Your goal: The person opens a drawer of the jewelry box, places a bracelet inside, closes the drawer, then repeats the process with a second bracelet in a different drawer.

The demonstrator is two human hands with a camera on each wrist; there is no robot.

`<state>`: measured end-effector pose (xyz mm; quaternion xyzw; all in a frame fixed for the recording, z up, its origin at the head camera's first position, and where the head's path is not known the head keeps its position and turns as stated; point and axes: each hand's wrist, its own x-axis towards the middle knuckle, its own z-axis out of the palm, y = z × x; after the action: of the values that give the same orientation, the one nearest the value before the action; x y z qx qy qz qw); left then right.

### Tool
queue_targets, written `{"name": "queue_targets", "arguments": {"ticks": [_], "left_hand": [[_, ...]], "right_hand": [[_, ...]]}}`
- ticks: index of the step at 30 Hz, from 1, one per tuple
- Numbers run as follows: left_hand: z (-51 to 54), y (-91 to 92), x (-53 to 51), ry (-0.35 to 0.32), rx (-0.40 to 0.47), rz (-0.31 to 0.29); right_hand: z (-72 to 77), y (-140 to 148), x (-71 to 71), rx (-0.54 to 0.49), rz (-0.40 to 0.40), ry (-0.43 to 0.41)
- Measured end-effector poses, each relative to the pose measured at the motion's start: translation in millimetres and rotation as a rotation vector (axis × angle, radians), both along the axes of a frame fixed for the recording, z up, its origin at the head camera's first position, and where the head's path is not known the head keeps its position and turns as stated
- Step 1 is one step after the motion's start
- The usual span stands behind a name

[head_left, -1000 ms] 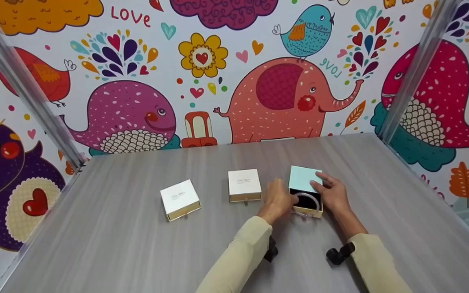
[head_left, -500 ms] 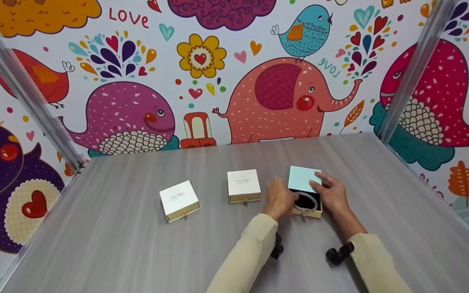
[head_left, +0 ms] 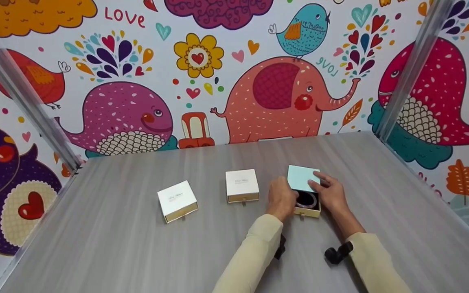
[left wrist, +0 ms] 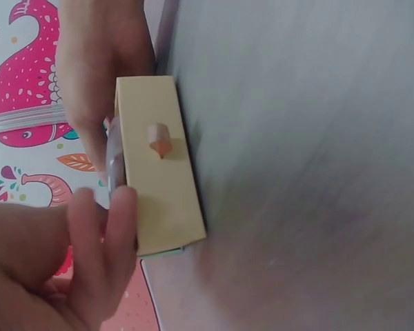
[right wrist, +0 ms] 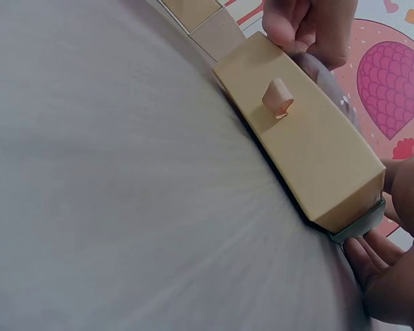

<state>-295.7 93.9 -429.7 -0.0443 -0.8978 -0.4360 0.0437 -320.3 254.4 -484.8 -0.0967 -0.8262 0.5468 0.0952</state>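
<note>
On the table to the right, a drawer-style gift box with a light blue sleeve (head_left: 301, 177) stands with its cream drawer (head_left: 308, 212) pulled partly out toward me. A pale, purplish bangle (head_left: 310, 204) lies in the drawer's black lining, its edge rising above the rim in the right wrist view. My left hand (head_left: 281, 197) pinches the bangle's left side at the drawer's edge, its fingertips partly hidden in the head view. From the right, my right hand (head_left: 333, 195) grips the sleeve, thumb on top. A small ribbon tab (left wrist: 160, 140) sticks out of the drawer front.
Two closed white boxes with gold-toned sides stand to the left: a nearer one (head_left: 242, 185) beside my left hand, and a farther, angled one (head_left: 177, 200). Behind the grey table (head_left: 116, 228) rises a cartoon-printed wall (head_left: 202, 24) with metal posts at both corners.
The bangle has shifted back and down, from overhanging the drawer front to lying within it. My left hand has moved slightly with it. The right hand stays on the sleeve.
</note>
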Motion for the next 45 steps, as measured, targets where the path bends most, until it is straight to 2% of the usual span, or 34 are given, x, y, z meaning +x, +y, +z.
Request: {"name": "queue_targets", "arguments": {"ticks": [3,10,18,28,33,39,45], "left_hand": [[-0.1,2.3,-0.7,0.023,-0.063,0.003],[-4.6,10.0,-3.2,0.053,-0.170,0.064],[-10.9,13.3,-4.4,0.107,-0.283,0.096],[-17.3,13.4,-5.5,0.148,-0.279,0.091],[-18.5,12.4,-4.9,0.125,-0.234,0.081],[-21.3,9.9,-4.3,0.121,-0.228,0.086],[-20.0,6.5,0.5,0.124,-0.186,0.038]], "right_hand": [[0.4,0.4,-0.1,0.007,-0.002,0.006],[0.5,0.4,1.3,0.005,0.008,0.006],[0.7,-1.0,0.8,0.011,0.012,0.011],[1.2,-0.7,1.2,-0.048,0.022,-0.013],[0.3,0.3,0.8,-0.023,0.015,-0.010],[-0.5,0.2,1.4,-0.025,0.036,-0.003],[-0.2,1.6,1.7,-0.007,0.030,-0.012]]}}
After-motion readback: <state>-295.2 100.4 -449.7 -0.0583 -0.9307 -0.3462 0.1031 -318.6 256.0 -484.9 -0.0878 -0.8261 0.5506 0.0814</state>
